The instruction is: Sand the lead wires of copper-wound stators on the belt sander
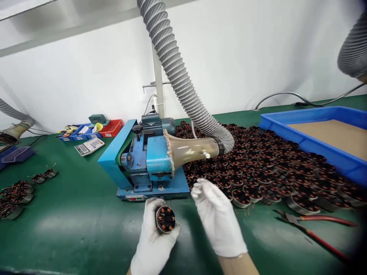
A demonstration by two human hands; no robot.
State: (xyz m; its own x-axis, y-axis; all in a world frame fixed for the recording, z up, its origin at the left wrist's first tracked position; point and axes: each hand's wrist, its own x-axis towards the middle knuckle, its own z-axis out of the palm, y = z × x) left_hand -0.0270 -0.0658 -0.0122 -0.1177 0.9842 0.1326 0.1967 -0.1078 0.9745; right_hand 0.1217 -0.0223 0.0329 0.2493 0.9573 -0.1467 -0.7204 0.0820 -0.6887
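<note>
My left hand (151, 240), in a white glove, is wrapped round a motor stator (165, 219) just in front of the blue grinding machine (155, 160). The stator is a round metal ring with copper windings and a black centre; its wound face points up toward me. My right hand (216, 217), also gloved in white, hovers to the right of it, apart from the stator. Its fingers are bent and drawn together at the tips; whether something small is between them I cannot make out. Beyond it stand many similar stators (241, 198) in dense rows.
Red-handled pliers (292, 218) lie open at the right. A blue tray (301, 141) stands behind the rows. A grey hose (183, 76) drops to the machine's clear duct (195, 149). To the left are a calculator (90, 146), a red bin (111, 128) and more stators (13, 212).
</note>
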